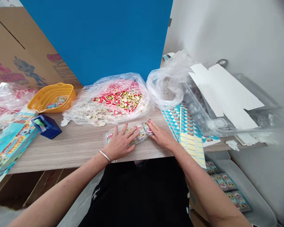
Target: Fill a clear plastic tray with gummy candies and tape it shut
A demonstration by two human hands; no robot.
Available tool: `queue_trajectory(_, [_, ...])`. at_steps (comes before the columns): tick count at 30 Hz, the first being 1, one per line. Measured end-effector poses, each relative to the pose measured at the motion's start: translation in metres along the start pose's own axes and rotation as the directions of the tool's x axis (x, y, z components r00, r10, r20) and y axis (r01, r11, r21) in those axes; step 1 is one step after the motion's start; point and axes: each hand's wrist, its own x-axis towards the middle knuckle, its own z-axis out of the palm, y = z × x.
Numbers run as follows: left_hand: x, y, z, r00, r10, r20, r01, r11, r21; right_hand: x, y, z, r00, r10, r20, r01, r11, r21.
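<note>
Nearest: a black shirt fills the bottom of the view, with the person's bare forearms reaching forward on either side.
Left hand: lies flat with fingers spread over the clear plastic strip; a silver bangle circles the wrist.
Right hand: its fingertips rest on the strip's right end.
Grip: both hands are released, lying open on the strip without closing around it.
Strip: it sits between the hands near the front edge of the wood-look surface, with small printed pieces showing through it.
Still heaped: a clear plastic bag behind the hands holds a large mound of loose red, white and yellow pieces.
Already set out: printed cards lie in a grey tray below the surface on the right.
Right of the hands: printed teal and yellow sheets and a white die-cut card blank.
Left of the hands: a yellow plastic basket and a blue tape dispenser.
</note>
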Motion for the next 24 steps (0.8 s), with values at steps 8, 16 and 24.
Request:
queue_trajectory(8, [-0.002, -0.001, 0.005, 1.000, 0.002, -0.017, -0.002, 1.000, -0.010, -0.001, -0.010, -0.006, 0.999, 0.032, -0.014, -0.034, 0.983, -0.178])
queue_trajectory(16, [-0.003, -0.002, 0.006, 0.999, 0.013, -0.035, -0.013, 1.000, -0.004, -0.007, -0.030, 0.003, 0.988, -0.027, -0.152, -0.024, 0.946, -0.324])
queue_trajectory(24, [-0.003, 0.001, 0.005, 0.999, 0.005, -0.045, -0.005, 1.000, 0.006, -0.012, -0.055, 0.046, 0.913, -0.118, -0.391, -0.043, 0.924, -0.380])
